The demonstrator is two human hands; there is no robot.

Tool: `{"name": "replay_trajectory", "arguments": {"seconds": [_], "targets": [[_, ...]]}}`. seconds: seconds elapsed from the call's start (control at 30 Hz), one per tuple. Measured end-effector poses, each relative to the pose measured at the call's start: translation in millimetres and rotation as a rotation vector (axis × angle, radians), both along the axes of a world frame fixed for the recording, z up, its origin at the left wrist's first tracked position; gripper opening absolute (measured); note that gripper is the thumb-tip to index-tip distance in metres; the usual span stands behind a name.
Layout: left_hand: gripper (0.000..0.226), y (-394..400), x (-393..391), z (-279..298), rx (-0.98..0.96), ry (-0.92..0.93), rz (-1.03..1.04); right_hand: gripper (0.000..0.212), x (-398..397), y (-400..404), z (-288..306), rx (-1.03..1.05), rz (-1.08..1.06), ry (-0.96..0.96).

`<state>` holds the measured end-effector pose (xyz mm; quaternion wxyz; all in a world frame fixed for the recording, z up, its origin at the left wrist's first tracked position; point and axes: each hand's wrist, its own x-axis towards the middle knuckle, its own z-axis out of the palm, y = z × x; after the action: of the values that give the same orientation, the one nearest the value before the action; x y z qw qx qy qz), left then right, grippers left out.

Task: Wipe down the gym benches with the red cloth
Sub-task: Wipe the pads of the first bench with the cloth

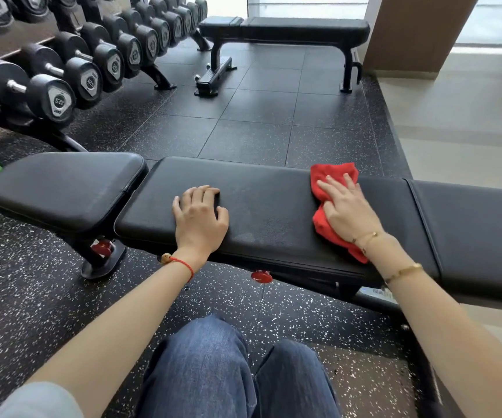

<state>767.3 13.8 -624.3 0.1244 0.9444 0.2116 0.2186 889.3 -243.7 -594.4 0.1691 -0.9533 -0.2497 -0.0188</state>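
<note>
A black padded gym bench (pixel 268 203) runs left to right right in front of me, with a separate seat pad (pixel 63 188) at its left end. The red cloth (pixel 331 176) lies crumpled on the long pad, right of the middle. My right hand (pixel 349 206) presses flat on the cloth, fingers straight and spread. My left hand (pixel 200 212) rests on the bare pad left of the middle, fingers loosely bent, holding nothing. A second black bench (pixel 304 28) stands at the back, near the window.
A rack of black dumbbells (pixel 93 61) fills the upper left. Dark rubber floor tiles (pixel 258 116) lie between the two benches. A brown pillar (pixel 418 31) and pale floor (pixel 470 116) are on the right. My knees in blue jeans (pixel 228 372) are below the bench.
</note>
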Motion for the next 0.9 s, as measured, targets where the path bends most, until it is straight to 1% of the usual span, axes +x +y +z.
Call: {"name": "replay_trajectory", "arguments": {"seconds": [0.07,0.13,0.27,0.33,0.43,0.57,0.67,0.73,0.9], "targets": [[0.038,-1.2,0.7,0.1,0.003,0.009,0.006,0.052,13.5,17.3,2.0,-0.028,-0.036,0.006],[0.038,-1.1,0.3,0.2,0.001,0.009,0.004,0.053,17.8,43.8,3.7,-0.056,-0.02,0.004],[0.037,0.3,0.2,1.4,-0.006,0.006,0.005,0.055,-3.1,88.5,3.9,-0.125,0.15,-0.039],[0.036,0.9,-0.5,1.7,-0.004,0.002,0.001,0.055,-21.9,93.6,0.6,-0.114,0.23,-0.053],[0.04,1.7,-2.8,0.5,0.018,0.023,-0.025,0.056,-48.0,77.4,-2.3,-0.059,0.26,-0.042],[0.042,1.1,-4.3,1.1,0.035,0.072,-0.054,0.057,-77.3,34.1,-7.0,-0.026,0.199,-0.073],[0.033,-4.4,-4.2,5.6,-0.051,0.011,-0.112,0.055,-78.6,-2.7,-6.7,-0.003,0.103,-0.076],[0.031,-14.0,-3.8,8.0,-0.106,-0.025,-0.17,0.054,-64.6,-25.3,-6.2,0.001,0.009,-0.053],[0.031,-59.2,7.0,10.8,-0.096,-0.047,-0.303,0.052,3.2,-46.8,2.1,-0.053,-0.187,0.036]]}}
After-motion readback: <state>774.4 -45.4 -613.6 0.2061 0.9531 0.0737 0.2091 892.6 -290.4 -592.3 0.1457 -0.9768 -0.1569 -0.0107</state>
